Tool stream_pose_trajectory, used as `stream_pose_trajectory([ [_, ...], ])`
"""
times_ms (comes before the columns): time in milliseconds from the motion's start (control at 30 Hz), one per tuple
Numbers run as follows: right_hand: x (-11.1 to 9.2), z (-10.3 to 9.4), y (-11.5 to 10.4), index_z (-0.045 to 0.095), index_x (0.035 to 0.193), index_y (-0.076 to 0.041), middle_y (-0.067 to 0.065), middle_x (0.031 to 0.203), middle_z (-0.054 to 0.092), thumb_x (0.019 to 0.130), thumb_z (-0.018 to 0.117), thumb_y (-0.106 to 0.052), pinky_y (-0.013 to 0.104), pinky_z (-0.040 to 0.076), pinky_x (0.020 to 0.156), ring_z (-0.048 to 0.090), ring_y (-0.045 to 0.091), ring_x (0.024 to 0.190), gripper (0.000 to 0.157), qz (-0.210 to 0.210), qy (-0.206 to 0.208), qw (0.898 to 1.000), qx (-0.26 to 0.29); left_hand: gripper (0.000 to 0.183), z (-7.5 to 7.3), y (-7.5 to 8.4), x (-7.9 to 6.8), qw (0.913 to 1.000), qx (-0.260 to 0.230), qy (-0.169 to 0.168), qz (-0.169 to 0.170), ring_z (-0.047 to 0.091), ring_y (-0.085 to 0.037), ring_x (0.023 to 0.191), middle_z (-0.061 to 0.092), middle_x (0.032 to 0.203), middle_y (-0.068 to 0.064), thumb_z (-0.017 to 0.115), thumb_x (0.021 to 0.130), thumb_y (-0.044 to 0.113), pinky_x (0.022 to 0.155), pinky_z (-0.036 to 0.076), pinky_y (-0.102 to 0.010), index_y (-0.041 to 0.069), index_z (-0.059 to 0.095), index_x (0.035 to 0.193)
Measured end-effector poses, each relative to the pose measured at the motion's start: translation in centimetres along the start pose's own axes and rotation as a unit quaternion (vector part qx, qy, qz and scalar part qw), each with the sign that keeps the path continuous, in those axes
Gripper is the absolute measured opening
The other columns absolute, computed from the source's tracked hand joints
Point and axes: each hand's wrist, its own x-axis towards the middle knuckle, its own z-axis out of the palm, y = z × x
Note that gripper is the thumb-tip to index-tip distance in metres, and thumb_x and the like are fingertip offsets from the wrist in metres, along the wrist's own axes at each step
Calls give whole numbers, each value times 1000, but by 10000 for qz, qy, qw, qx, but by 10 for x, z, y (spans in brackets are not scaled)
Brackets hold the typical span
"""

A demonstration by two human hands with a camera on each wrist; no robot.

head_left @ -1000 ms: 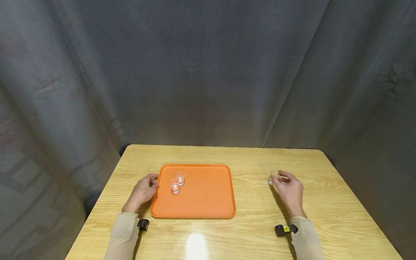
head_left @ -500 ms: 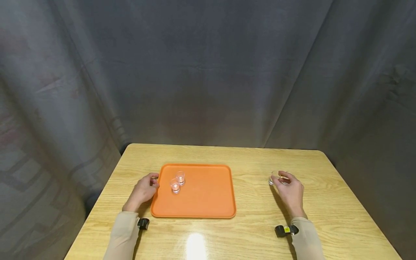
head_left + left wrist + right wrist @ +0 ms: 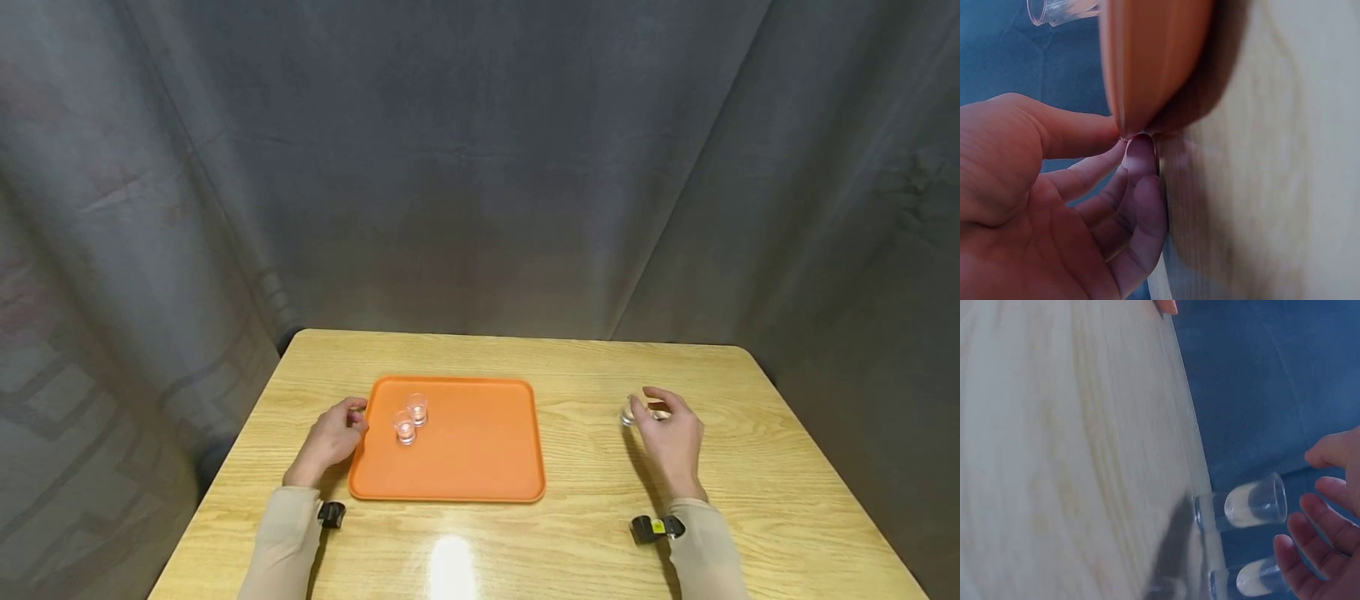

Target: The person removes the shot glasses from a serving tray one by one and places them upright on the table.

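Two small clear shot glasses (image 3: 406,430) stand close together on the left part of the orange tray (image 3: 480,442). My left hand (image 3: 333,437) is at the tray's left edge; in the left wrist view its thumb and a fingertip pinch the tray's rim (image 3: 1147,69). On the wooden table to the right stand two more clear shot glasses, a nearer-left one (image 3: 627,414) and one partly hidden behind fingers (image 3: 660,415). My right hand (image 3: 673,437) hovers over this pair, fingers loosely bent. In the right wrist view its fingertips stay apart from the upright glass (image 3: 1244,503).
The wooden table (image 3: 585,517) has rounded far corners. Dark grey curtains (image 3: 465,208) hang behind it and along both sides. Bare tabletop lies between the tray and the right-hand glasses. A bright reflection shows near the front edge.
My right hand has spread its thumb and fingers slightly and risen a little from the glasses. The left hand and the tray hold their places.
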Motion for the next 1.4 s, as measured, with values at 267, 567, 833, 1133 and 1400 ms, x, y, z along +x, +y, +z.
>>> stream_pose_trajectory([
  [267,0,12,-18,79,119,-4,16,117,77,96,77,-17,5,44,64,71,28,94,27,-110,-227,9993,264,45,2,-2,0,10000,-54,-3,-26,58,-25,96,63,119,-18,58,104,7,83,49,-38,-4,54,147],
  [567,-4,39,-43,79,117,-4,13,115,80,96,78,-17,9,48,69,71,18,94,25,-131,-851,9949,525,45,0,-2,0,10000,-45,4,44,59,-26,96,64,119,-19,59,104,7,84,50,-39,-5,54,147],
  [833,-16,65,-56,79,117,-3,14,115,79,95,79,-17,19,54,70,74,31,97,27,-290,-1532,9856,649,45,1,-3,2,10000,-13,33,89,59,-25,94,64,117,-18,59,104,7,83,49,-38,-5,55,146],
  [1133,-27,89,-77,80,113,-3,12,106,80,92,81,-15,22,54,70,73,25,91,24,-484,-1967,9766,721,45,1,-3,2,10000,-23,9,57,59,-25,94,65,117,-18,59,104,8,83,49,-38,-4,55,147],
  [1400,-40,108,-97,81,112,-5,8,105,80,91,83,-16,26,56,78,72,21,90,24,-642,-2371,9665,740,45,1,-2,1,10000,-36,18,15,58,-25,95,64,117,-17,59,104,7,83,48,-37,-3,55,147],
])
